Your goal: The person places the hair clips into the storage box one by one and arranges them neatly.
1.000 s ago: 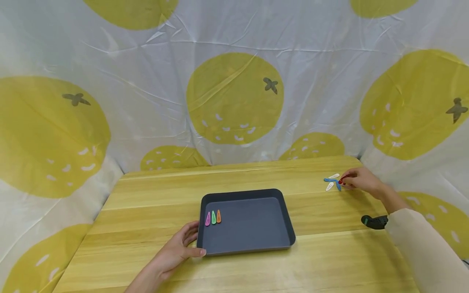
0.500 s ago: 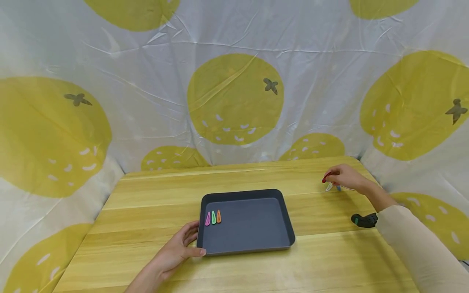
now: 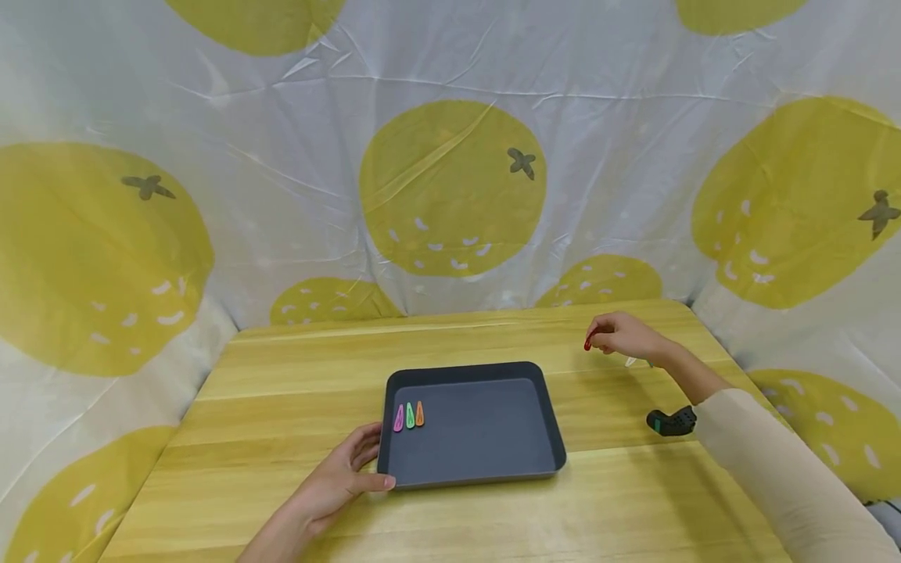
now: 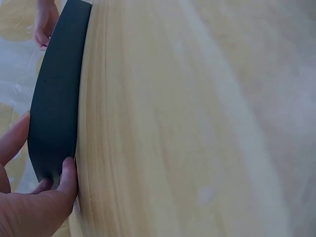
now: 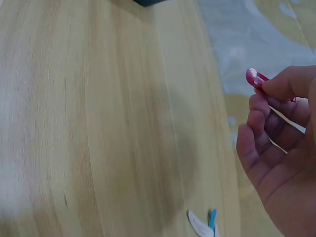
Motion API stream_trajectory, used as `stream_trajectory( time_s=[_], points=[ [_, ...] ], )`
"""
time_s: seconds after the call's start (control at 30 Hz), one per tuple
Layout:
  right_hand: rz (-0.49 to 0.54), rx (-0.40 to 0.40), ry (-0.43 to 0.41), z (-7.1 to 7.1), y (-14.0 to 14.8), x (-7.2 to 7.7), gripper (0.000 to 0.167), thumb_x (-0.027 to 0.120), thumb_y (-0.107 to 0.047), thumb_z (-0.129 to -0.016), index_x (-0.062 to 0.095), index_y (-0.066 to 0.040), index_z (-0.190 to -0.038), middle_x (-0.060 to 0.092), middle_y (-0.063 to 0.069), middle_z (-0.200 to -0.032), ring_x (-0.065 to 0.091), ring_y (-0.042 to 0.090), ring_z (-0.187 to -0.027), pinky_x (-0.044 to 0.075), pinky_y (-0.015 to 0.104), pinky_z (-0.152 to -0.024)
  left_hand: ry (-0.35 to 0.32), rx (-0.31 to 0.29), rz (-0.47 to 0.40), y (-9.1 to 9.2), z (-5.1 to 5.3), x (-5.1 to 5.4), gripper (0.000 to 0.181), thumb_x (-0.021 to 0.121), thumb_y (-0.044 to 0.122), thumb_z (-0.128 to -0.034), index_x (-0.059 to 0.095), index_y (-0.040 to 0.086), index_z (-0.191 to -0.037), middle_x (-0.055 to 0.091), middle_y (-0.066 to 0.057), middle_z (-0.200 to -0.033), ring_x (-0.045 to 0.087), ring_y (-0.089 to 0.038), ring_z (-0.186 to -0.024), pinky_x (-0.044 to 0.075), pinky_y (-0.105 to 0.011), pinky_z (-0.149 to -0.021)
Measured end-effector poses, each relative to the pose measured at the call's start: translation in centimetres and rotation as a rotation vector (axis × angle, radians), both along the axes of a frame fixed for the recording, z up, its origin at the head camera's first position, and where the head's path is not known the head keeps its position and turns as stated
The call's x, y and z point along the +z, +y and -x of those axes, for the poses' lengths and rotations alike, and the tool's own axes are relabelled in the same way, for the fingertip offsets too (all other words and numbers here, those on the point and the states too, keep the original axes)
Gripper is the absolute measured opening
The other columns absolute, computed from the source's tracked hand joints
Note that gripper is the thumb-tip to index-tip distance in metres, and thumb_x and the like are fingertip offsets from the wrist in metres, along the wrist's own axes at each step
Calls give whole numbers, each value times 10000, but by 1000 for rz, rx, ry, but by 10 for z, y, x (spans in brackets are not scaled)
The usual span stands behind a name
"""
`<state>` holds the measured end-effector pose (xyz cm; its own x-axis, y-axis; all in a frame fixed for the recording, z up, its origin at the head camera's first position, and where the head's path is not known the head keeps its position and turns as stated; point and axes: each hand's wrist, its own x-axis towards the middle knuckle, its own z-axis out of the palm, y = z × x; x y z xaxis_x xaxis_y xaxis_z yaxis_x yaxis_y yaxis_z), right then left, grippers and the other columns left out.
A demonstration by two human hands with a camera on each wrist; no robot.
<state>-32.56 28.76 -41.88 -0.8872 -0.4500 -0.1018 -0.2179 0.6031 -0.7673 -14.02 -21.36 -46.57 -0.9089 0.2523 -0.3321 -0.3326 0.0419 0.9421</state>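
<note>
My right hand pinches a red snap hair clip between thumb and fingers, raised above the table's back right. My left hand holds the near left corner of a dark grey baking tray, thumb at the front and fingers along the left side. Inside the tray, at its left, a pink hair clip, a green clip and an orange clip lie side by side. Below my right hand, a white clip and a blue clip show partly on the table.
The wooden table runs back to a white curtain printed with yellow fruit. A black curved device sits by the right wrist. The tray's raised walls stand between the right hand and the clips inside.
My right hand has lifted the red hair clip off the group at the right and moved left with it towards the tray. The left hand and tray have stayed in place.
</note>
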Motion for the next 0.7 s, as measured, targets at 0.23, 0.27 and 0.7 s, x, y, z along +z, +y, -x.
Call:
stream_trajectory(
  time_s=[0.23,0.27,0.7],
  points=[
    [25,66,-24,8,-17,-6,164,549,-84,-1032,690,-2,-1047,670,217,-1028,599,399,-908,536,545,-870,9,-5,-14,-1,1,0,960,819,-91,-810,250,-35,-1581,254,-276,-1626,271,-452,-1466,477,-378,-1034],
    [33,73,-30,8,-20,-5,159,554,-86,-1028,694,-13,-1040,669,233,-1046,602,419,-933,533,554,-887,10,-5,-18,-1,0,0,959,818,-91,-811,249,-36,-1581,253,-278,-1625,269,-453,-1467,478,-376,-1033],
    [145,158,-70,6,-74,4,186,525,-98,-1049,686,-6,-1056,653,275,-1104,576,490,-947,508,580,-905,14,-3,0,-2,0,1,959,826,-81,-807,258,-39,-1579,268,-282,-1619,283,-454,-1461,464,-395,-1049]
  ],
)
